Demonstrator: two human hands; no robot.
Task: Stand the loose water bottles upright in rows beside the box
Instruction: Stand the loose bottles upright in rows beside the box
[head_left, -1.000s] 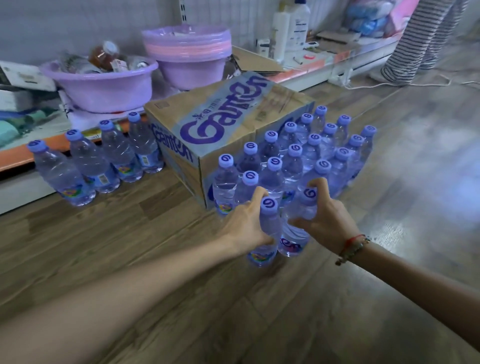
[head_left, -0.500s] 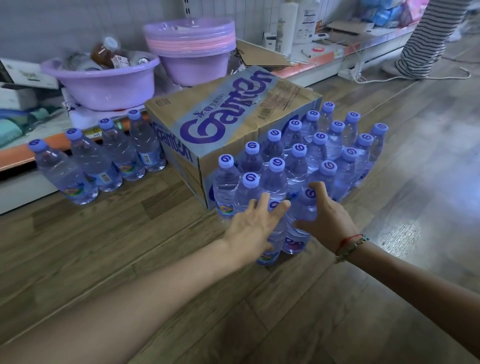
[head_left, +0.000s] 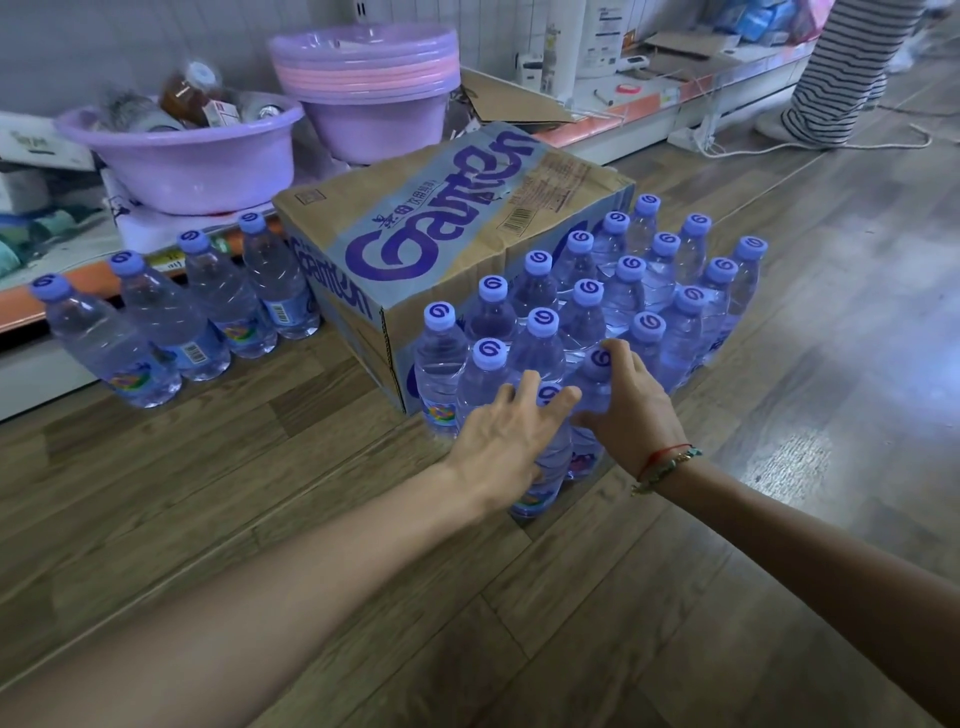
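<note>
While you lean over the wooden floor (head_left: 260, 519), the cardboard box (head_left: 431, 228) lies ahead of you with its printed side up, its far end near a low shelf (head_left: 649, 104). Packed against the box's right side stands the block of water bottles (head_left: 623, 291), all upright in rows, caps touching or nearly so. Four more bottles (head_left: 197, 317) stand in a line left of the box, along the shelf edge. On that shelf sit a purple basin (head_left: 197, 161) full of odds and ends and a stack of bowls (head_left: 369, 78).

Your right hand (head_left: 631, 402) wraps its fingers around the neck of the front bottle (head_left: 589, 415) at the near corner of the block. Your left hand (head_left: 504, 441) has its fingers straight and spread, resting against the nearest bottle (head_left: 540, 483), which stands just in front of the rows, touching its neighbours.
</note>
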